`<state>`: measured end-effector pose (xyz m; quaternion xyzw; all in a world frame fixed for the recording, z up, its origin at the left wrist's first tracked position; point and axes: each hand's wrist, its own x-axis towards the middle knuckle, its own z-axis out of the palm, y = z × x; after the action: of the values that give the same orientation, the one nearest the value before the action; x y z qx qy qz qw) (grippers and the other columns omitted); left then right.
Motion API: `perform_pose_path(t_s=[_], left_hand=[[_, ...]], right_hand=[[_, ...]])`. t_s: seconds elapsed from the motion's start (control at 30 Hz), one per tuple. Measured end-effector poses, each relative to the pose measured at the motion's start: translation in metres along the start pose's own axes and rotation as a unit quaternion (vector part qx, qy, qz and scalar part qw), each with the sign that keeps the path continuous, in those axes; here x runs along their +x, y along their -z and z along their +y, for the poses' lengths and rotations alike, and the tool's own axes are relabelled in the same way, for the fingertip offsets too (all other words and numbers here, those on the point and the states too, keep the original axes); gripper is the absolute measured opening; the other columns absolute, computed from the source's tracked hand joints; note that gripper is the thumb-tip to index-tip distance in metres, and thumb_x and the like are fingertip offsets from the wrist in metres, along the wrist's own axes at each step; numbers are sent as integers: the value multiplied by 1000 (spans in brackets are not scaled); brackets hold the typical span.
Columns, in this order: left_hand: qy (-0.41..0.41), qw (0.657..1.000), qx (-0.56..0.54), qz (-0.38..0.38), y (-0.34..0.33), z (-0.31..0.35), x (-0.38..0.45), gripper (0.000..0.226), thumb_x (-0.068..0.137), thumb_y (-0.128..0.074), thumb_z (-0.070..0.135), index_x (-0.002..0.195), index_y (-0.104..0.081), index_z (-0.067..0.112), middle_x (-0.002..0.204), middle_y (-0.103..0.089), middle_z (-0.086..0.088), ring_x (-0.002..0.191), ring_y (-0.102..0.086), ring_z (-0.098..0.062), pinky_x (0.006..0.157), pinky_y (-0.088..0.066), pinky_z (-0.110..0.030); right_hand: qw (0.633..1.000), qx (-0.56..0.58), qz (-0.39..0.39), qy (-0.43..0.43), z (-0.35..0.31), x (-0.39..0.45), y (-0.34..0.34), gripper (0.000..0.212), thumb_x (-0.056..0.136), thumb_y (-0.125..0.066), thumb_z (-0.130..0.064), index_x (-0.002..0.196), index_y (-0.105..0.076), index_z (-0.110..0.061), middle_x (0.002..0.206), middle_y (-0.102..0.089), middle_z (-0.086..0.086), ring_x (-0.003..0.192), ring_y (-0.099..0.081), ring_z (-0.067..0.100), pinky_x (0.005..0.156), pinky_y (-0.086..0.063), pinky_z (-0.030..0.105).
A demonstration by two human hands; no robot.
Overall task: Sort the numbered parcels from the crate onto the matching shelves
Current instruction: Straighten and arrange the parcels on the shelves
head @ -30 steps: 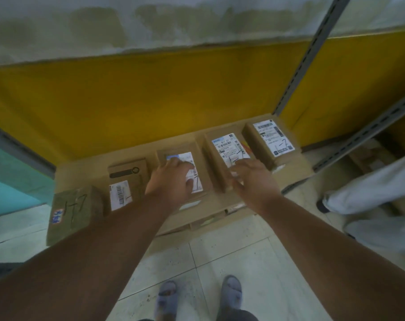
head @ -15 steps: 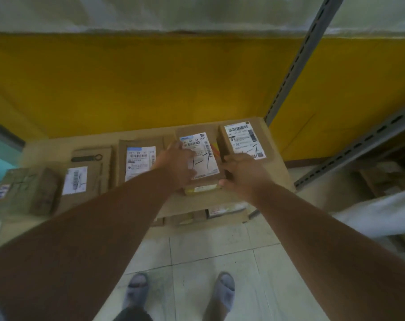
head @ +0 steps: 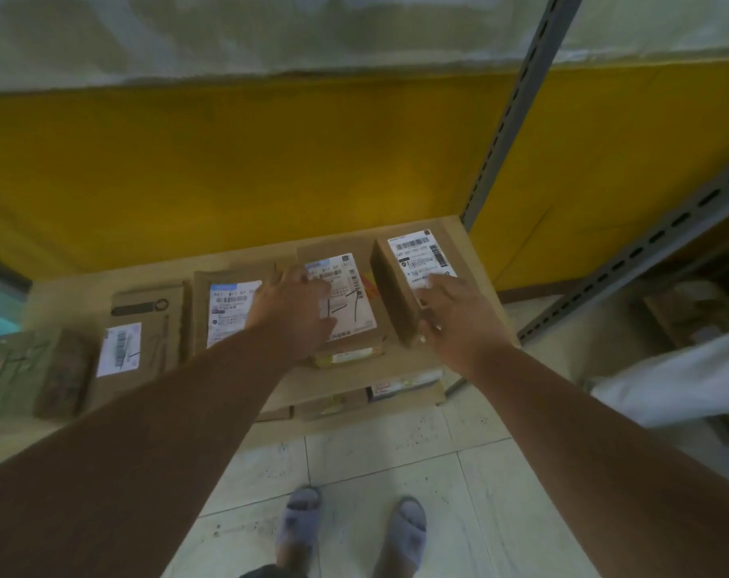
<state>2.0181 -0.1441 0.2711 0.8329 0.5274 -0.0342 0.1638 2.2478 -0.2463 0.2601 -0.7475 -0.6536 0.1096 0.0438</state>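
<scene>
Centre frame, on shelf (head: 450,360): left hand (head: 291,314) and right hand (head: 458,314) resting loose-fingered, ungrasping, on stiff, seemingly light parcels (head: 354,310); gripping side edges likely best.

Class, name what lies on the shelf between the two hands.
In the head view, between left hand and right hand: the pen-marked parcel, left hand on it.

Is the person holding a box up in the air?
No, both hands, left and right, lie on parcels that sit flat on the shelf.
</scene>
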Motion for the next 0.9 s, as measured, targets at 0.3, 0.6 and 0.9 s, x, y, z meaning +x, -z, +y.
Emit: perform_pose_path(t_s=[0.3,0.6,0.9], left_hand=[[-146,988,38,-19,-1,87,55,59,92,-58,50,146,-41,36,146,-50,-2,136,-36,-31,108,-30,-46],[-167,984,54,-22,-16,107,53,69,86,-64,57,147,-42,33,141,-54,-1,131,-40,-28,105,-33,-42],[-151,988,-3,17,-6,107,19,52,83,-71,48,130,-58,30,125,-64,2,118,-53,-23,100,-37,-41]], right_hand=[[995,34,-50,-83,32,1,10,69,91,-65,-50,152,-39,-30,164,-23,6,150,-20,27,120,-20,38],[991,55,-43,-116,41,-12,13,54,94,-65,-31,146,-50,-26,159,-32,6,144,-26,28,121,-23,37],[993,68,-22,-91,37,-26,30,58,95,-62,-33,149,-43,-23,155,-37,5,142,-30,25,119,-27,39]])
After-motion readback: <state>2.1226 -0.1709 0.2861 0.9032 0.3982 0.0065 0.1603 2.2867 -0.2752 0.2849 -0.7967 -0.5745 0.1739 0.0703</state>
